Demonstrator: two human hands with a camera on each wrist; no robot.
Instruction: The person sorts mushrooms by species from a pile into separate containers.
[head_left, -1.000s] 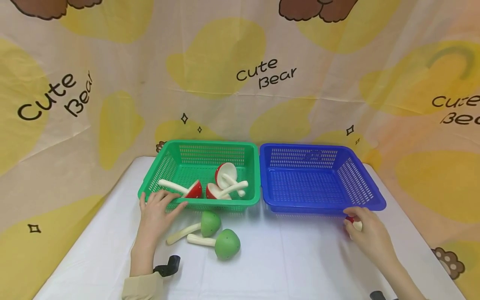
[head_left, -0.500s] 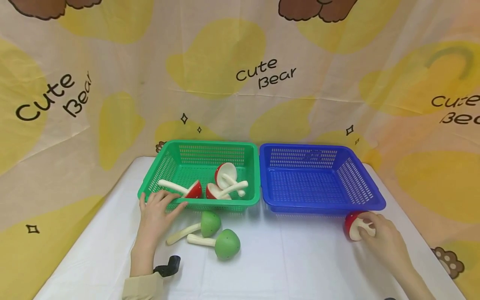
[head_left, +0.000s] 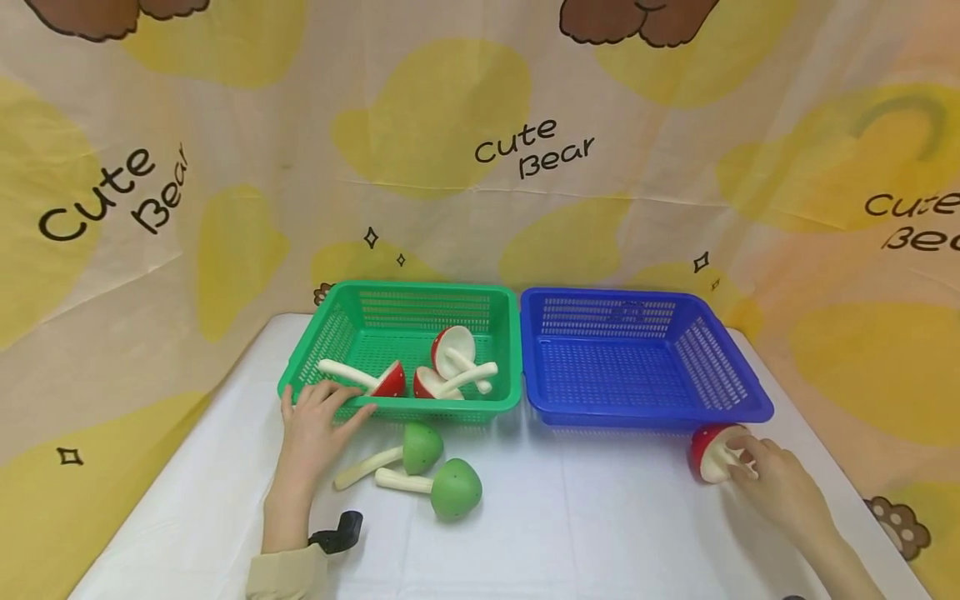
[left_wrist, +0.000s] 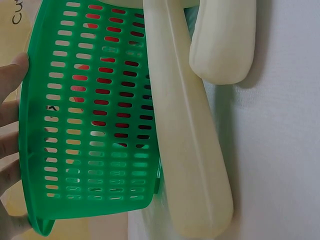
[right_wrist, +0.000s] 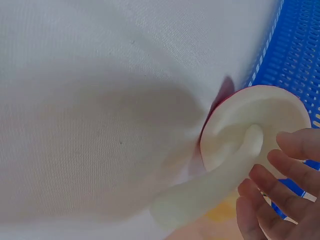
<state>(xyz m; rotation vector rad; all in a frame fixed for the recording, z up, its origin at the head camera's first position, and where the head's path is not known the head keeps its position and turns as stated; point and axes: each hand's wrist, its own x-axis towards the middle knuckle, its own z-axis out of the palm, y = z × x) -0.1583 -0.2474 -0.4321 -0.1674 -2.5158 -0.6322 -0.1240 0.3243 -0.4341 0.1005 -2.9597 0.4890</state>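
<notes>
My left hand point(head_left: 311, 433) holds the near rim of the green basket point(head_left: 438, 406) at its left corner, fingers over the rim and thumb along the outside. In the left wrist view its fingertips line the rim. At the right, a red toy mushroom point(head_left: 703, 450) lies on the white cloth, just before the blue basket's near right corner. Its white underside and stem point(right_wrist: 210, 195) face my right hand point(head_left: 783, 487). Loosely bent, that hand's fingers reach the stem's side without closing round it. Several red mushrooms point(head_left: 387, 381) lie inside the green basket.
A blue basket point(head_left: 645, 414) stands beside the green one. Two green toy mushrooms point(head_left: 422, 447) lie before the green basket, their pale stems pointing left. Behind the white table point(head_left: 570, 525) hangs a patterned cloth backdrop point(head_left: 630, 108).
My right hand has drawn back to the right and toward the front, uncovering the red mushroom beside the blue basket. The left hand and both baskets keep their places.
</notes>
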